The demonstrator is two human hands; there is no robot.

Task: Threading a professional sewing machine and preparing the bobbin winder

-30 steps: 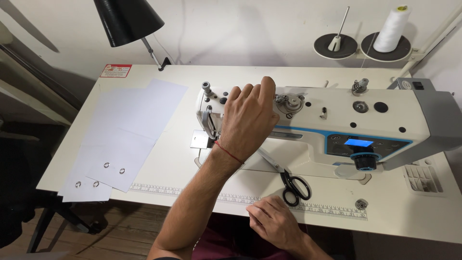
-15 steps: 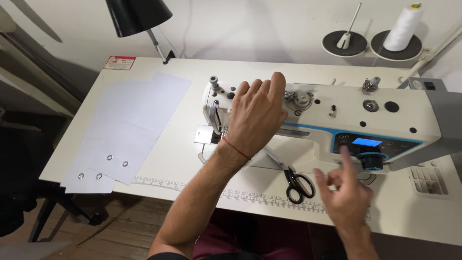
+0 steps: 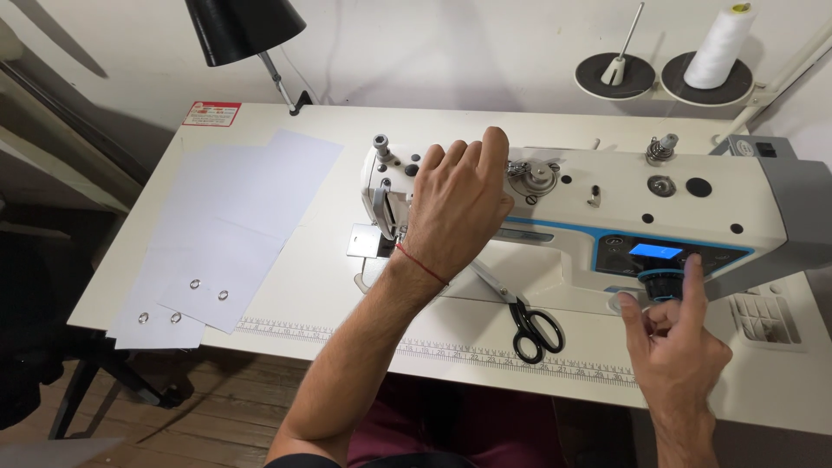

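The left hand [image 3: 459, 204] rests spread on the sewing machine [image 3: 607, 217] head; the right hand [image 3: 672, 338], at four o'clock, pinches nothing, fingers touching its blue dial [image 3: 659, 284]. Scissors [image 3: 520, 312] lie between. No fabric under the needle; white sheets [image 3: 225, 225] wait at nine o'clock on the tabletop [image 3: 303, 295].

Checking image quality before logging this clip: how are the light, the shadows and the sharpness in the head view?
Head view: even, soft light; white table bright but not blown out; faint shadow under the left hand on the sewing machine; right hand slightly soft; straight edges bow a little toward the frame's borders.
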